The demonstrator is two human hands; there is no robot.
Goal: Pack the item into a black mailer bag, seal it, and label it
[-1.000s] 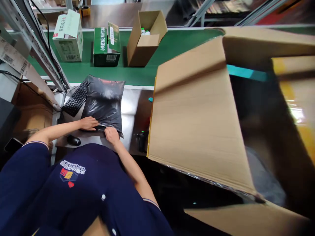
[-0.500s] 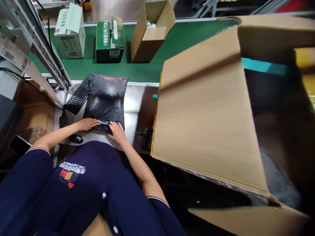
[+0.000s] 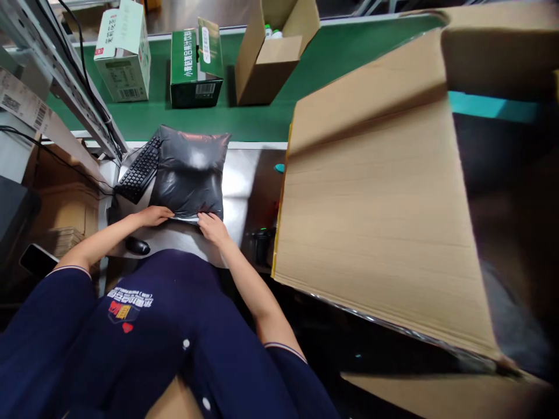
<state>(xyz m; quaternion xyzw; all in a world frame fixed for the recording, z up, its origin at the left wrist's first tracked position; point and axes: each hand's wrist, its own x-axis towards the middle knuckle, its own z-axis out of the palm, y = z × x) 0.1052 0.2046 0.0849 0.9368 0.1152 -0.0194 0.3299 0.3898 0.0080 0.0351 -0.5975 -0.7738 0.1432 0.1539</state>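
A puffed black plastic mailing bag (image 3: 190, 171) lies on the metal worktop, partly over a black keyboard (image 3: 138, 169). At the left end of its near edge, my left hand (image 3: 156, 216) has its fingers closed on the plastic. My right hand (image 3: 213, 228) grips the right end of the same edge, fingertips curled over it. A thin pale strip shows along the edge between both hands. Just below my left hand sits a black computer mouse (image 3: 138, 245).
A large open cardboard box (image 3: 371, 192) stands close on my right. Across the back, a green conveyor belt (image 3: 257, 125) carries a pale green carton (image 3: 124, 64), a dark green carton (image 3: 194, 75) and an open brown box (image 3: 257, 73). A metal post (image 3: 78, 81) rises at left.
The bag's near edge now lies further from my body, with the flap portion folded in. My fingers have gone from resting flat on it to curling at the edge.
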